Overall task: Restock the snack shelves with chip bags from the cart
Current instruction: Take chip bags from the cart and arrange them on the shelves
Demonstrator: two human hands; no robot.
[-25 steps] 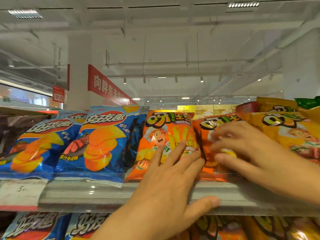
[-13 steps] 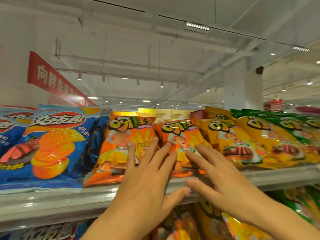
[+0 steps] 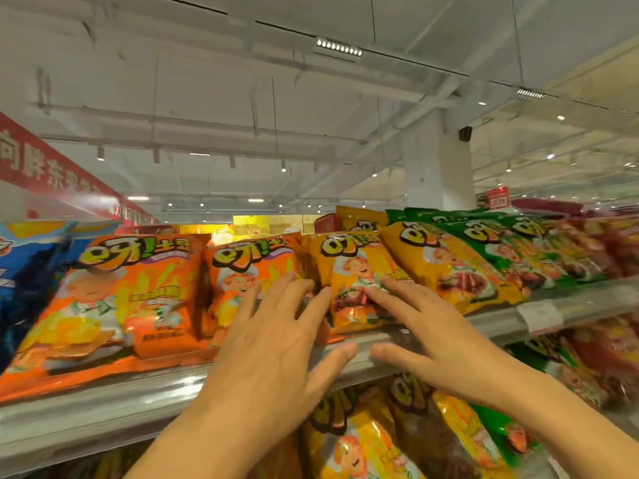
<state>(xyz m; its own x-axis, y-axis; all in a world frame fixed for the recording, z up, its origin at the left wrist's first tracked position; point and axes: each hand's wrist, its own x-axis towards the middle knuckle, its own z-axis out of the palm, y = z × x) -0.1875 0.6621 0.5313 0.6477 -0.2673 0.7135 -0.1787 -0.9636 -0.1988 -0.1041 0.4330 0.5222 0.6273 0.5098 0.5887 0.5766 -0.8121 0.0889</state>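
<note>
Under a white store ceiling (image 3: 311, 98), the grey shelf edge (image 3: 103, 406) carries blue, orange, yellow and green chip bags, where the left hand (image 3: 273, 347) lies flat-fingered on an orange bag (image 3: 249, 271) and the right hand (image 3: 439, 340) spreads open against a yellow bag (image 3: 349, 271).

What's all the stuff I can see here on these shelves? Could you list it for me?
Orange chip bags with a cartoon chef: two, orange, top shelf, left of centre.
Yellow chip bags with the same cartoon chef: at least two, yellow, top shelf, centre right.
Green chip bags: several, green, top shelf, right.
Blue chip bags: blurred, count unclear, far left.
Grey shelf rail: one, grey, front edge of top shelf.
Lower-shelf bags: several, mostly yellow, under the rail.
Red hanging banner: one, upper left.
Left hand: open, fingers on an orange bag.
Right hand: open, fingers on a yellow bag.
</note>
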